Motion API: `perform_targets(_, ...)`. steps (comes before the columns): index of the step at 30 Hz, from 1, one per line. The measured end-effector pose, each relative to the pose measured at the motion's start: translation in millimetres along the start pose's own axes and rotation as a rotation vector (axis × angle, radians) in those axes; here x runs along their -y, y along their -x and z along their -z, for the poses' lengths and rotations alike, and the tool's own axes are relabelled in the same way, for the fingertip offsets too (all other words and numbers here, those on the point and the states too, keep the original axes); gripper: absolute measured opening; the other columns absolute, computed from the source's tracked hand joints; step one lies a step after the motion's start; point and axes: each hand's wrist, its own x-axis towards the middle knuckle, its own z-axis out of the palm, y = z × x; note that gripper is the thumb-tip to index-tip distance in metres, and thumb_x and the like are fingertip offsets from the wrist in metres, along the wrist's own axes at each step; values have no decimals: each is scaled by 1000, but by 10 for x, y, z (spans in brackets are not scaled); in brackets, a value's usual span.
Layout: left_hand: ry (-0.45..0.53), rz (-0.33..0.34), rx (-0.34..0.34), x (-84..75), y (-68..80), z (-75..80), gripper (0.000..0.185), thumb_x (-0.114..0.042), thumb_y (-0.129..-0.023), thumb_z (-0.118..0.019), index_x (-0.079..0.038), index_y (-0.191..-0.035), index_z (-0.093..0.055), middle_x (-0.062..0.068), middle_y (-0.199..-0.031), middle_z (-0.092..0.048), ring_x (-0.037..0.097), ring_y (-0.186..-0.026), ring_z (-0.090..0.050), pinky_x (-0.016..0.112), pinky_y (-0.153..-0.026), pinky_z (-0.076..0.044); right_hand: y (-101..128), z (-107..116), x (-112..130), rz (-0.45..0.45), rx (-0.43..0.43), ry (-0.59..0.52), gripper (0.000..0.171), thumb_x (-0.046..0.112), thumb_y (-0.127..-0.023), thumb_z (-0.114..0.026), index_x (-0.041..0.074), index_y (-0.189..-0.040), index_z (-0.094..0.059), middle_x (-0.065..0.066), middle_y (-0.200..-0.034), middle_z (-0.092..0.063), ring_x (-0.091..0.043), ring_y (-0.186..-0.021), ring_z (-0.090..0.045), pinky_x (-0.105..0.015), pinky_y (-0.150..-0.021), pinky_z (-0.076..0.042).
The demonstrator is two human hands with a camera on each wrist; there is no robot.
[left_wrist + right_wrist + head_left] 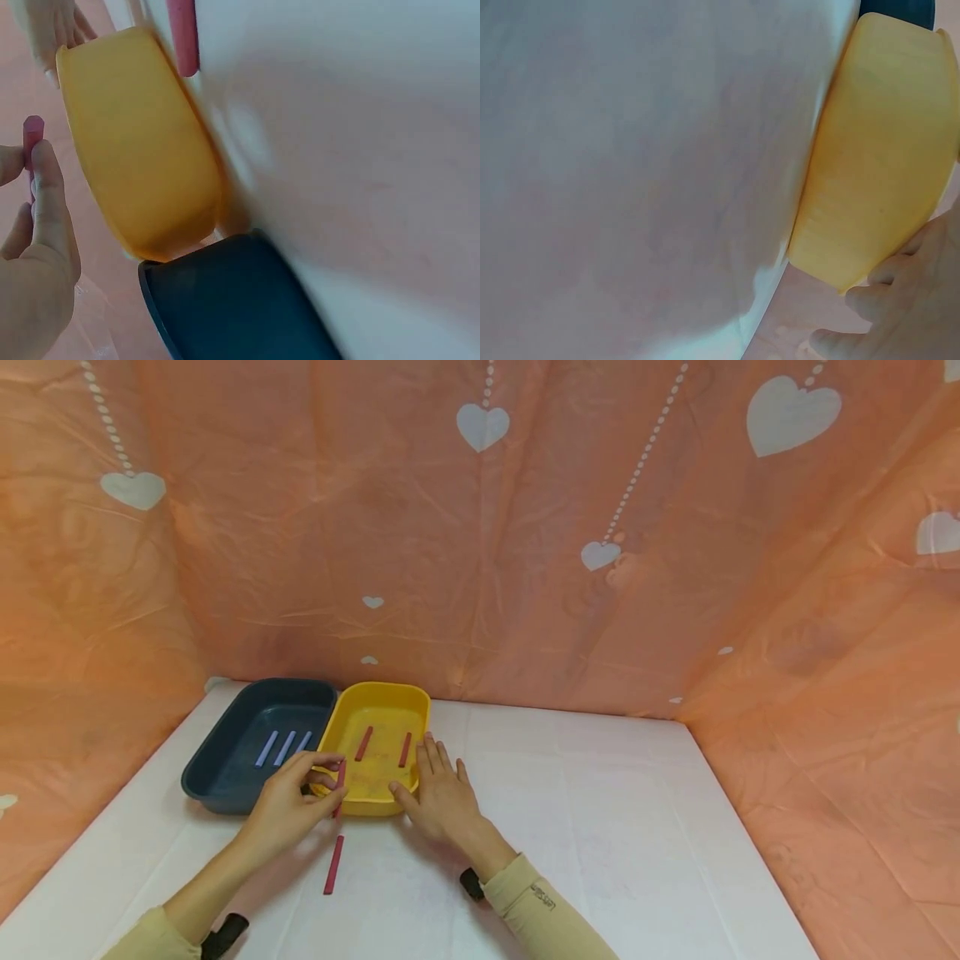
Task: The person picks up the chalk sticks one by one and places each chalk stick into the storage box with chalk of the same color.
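My left hand pinches a slim red stick between thumb and fingers, over the near left corner of the yellow tray. The left wrist view shows the held stick's faceted end poking above the fingertips. With its fingers straight, my right hand rests along the yellow tray's right rim, thumb at the near edge. Two red sticks lie apart inside this tray, one left and one right. Another red stick lies on the white table in front of it.
A dark blue tray stands against the yellow tray's left side, holding three lilac sticks. Behind both trays rises an orange cloth backdrop with white hearts, and it also encloses the table at left and right.
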Motion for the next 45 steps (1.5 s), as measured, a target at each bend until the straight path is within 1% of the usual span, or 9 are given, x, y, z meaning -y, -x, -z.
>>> perform_targets(3,-14,-7,-10,6,-58,-37,45,2,-88,-80,0,-129,-62,13,-114,-60,14,-92,-66,15,-73,-56,2,5,-7,2,-6,1,82,60,-107,-38,4,-165,-22,-12,-173,-15,-29,-158,-19,-57,-124,-23)
perform_targets(6,-24,12,-3,5,-128,-62,44,0,-89,-79,1,-130,-61,13,-114,-59,25,-96,-67,13,-76,-54,-6,-1,-10,5,-10,4,81,59,-107,-38,4,-165,-23,-13,-173,-16,-30,-158,-20,-57,-124,-23)
perform_targets(8,-21,21,3,10,-181,-83,44,0,-90,-79,1,-130,-61,14,-114,-59,28,-98,-66,12,-77,-53,-7,-1,-7,6,-10,7,81,59,-107,-38,4,-164,-23,-13,-173,-16,-30,-158,-20,-57,-123,-23)
perform_targets(17,-9,70,47,34,-388,-176,43,-3,-93,-76,4,-132,-59,19,-118,-58,32,-101,-65,12,-77,-53,-11,-26,-20,4,-4,4,82,60,-107,-39,4,-164,-24,-13,-173,-17,-30,-158,-21,-58,-123,-24)
perform_targets(22,-3,71,63,59,-513,-243,43,-3,-93,-76,4,-133,-60,21,-121,-60,35,-103,-66,15,-74,-54,-16,-31,-23,5,7,7,82,60,-107,-37,4,-165,-22,-12,-173,-16,-29,-158,-20,-57,-123,-24)
perform_targets(30,-29,97,97,169,-741,-361,43,-4,-94,-76,3,-133,-60,21,-122,-62,33,-102,-67,22,-75,-57,-24,-7,-23,15,10,24,80,59,-108,-35,3,-164,-23,-12,-173,-16,-30,-158,-22,-58,-123,-24)
perform_targets(39,3,117,181,287,-957,-460,43,1,-93,-74,10,-132,-57,26,-120,-60,31,-95,-68,24,-70,-57,-43,8,-12,23,22,86,80,60,-108,-35,4,-165,-22,-12,-173,-16,-29,-158,-21,-57,-123,-24)
perform_targets(42,-7,132,221,325,-1018,-494,42,0,-94,-73,11,-131,-57,26,-120,-63,32,-96,-70,29,-73,-59,-44,10,-10,27,25,108,80,60,-108,-35,4,-164,-24,-12,-173,-16,-29,-158,-20,-57,-123,-24)
perform_targets(45,-24,145,258,345,-1079,-520,41,-2,-95,-71,12,-131,-57,28,-121,-64,35,-101,-69,37,-80,-61,-36,19,-10,31,21,123,80,60,-108,-35,4,-164,-25,-11,-173,-15,-28,-158,-20,-57,-123,-24)
